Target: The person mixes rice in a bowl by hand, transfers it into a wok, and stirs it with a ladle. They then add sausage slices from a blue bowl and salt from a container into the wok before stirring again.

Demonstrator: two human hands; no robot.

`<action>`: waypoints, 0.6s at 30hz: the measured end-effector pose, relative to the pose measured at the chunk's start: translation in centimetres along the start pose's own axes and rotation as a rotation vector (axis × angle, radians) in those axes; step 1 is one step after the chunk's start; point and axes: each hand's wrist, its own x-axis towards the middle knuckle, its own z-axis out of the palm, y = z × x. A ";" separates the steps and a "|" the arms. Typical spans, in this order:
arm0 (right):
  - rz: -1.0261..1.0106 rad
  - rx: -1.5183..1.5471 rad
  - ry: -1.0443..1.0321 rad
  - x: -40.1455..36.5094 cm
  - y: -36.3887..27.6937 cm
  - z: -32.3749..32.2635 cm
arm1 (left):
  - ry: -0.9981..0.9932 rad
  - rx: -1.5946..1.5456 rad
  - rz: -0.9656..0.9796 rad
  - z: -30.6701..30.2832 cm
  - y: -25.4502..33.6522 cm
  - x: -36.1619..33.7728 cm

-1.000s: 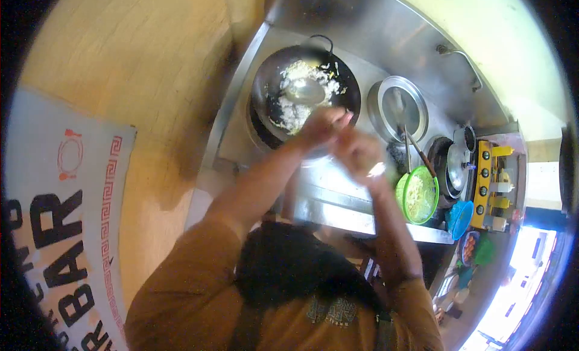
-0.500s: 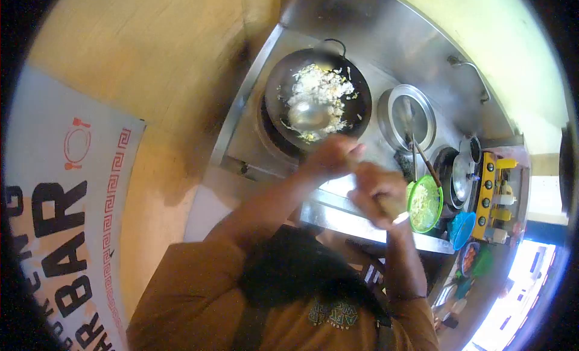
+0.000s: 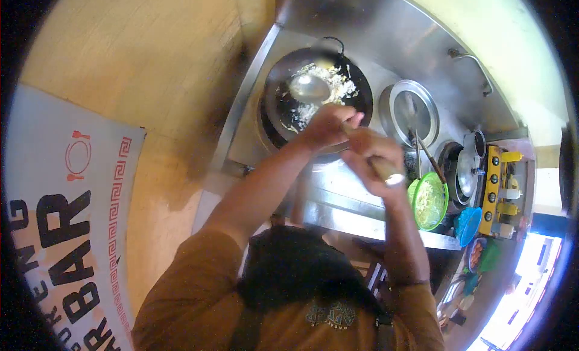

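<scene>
Moved since half a second ago: ladle [image 3: 309, 87] bowl, from mid-wok to the far side, both hands following.
Grip, left hand [image 3: 329, 126]: clamped round the ladle's shaft, arm stretched out over the counter [image 3: 344, 185].
Grip, right hand [image 3: 373, 153]: clamped on the wooden handle end, just behind the left, wrist bent.
Count: one wok [image 3: 277, 103] holding fried rice [image 3: 338, 85]; one ladle, bowl over the rice; one round steel lid [image 3: 409, 112]; one green strainer [image 3: 429, 200]; one blue strainer [image 3: 467, 225].

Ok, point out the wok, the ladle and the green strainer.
wok [image 3: 362, 100], head view, dark inner wall on the right.
ladle [image 3: 309, 87], head view, middle of its shiny bowl.
green strainer [image 3: 412, 197], head view, left part of its rim.
</scene>
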 end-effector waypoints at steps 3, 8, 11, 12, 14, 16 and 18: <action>0.002 -0.078 -0.096 0.0 0.7 -1.7 | 0.064 -0.197 -0.017 1.1 1.0 2.4; 0.023 0.025 -0.134 -4.5 1.4 -1.3 | 0.012 -0.169 -0.063 4.0 1.3 -2.9; 0.195 -0.020 0.020 -3.7 1.8 -2.3 | 0.020 -0.083 -0.027 4.2 0.3 -0.6; 0.297 -0.050 0.122 -2.2 0.6 -3.1 | -0.034 -0.098 -0.089 3.9 0.8 0.9; 0.248 -0.068 0.032 -1.7 -2.1 -4.4 | 0.045 -0.164 -0.146 4.1 3.6 2.0; 0.184 0.066 -0.072 -1.9 -4.6 -4.8 | 0.063 -0.220 -0.153 3.8 6.8 0.3; -0.023 0.004 -0.129 -6.3 -2.3 -1.7 | 0.164 -0.166 -0.041 6.5 5.9 -4.4</action>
